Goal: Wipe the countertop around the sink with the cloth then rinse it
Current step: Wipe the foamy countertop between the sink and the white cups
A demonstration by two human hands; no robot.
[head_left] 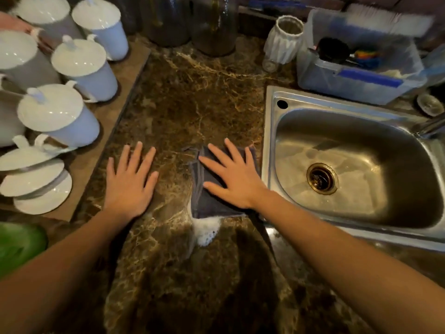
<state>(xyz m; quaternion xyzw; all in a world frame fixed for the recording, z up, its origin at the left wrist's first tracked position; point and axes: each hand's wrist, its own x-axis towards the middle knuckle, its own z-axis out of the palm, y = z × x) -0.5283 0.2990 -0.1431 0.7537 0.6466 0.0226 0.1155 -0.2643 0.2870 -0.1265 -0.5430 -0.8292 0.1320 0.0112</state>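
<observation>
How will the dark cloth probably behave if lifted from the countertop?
The cloth will probably hang limp: it lies flat in soft folds under the right hand. The foam at its near edge suggests it is wet, so likely heavier and dripping.

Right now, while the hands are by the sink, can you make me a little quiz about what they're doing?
1. True or false: the right hand lies flat on the dark cloth.
2. Pick one: where does the left hand rest? A) on the cloth B) on the bare countertop C) on the right hand
3. Fill the gap: the sink lies to the cloth's ____ side.

Key: 1 true; 2 B; 3 right.
</observation>
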